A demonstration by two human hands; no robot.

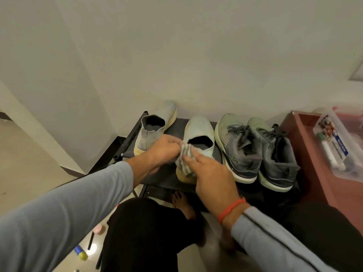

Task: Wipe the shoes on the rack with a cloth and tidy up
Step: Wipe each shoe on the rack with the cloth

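Left grip: left hand (166,149) pinches the striped cloth (184,158) at its top edge.
Right grip: right hand (213,178), fingers spread flat, presses the cloth against the heel of the pale slip-on shoe (198,134).
Rack (167,177): black, carrying a second slip-on (155,126) to the left and two grey laced sneakers (255,148) to the right.

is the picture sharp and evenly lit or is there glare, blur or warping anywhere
Head view: dim, warm indoor light, soft overall; the hands, left and right, and the striped cloth look slightly smeared; a bright glare spot shines on the floor at lower left; the wide lens bends the wall corner and stretches the sleeves near the edges.
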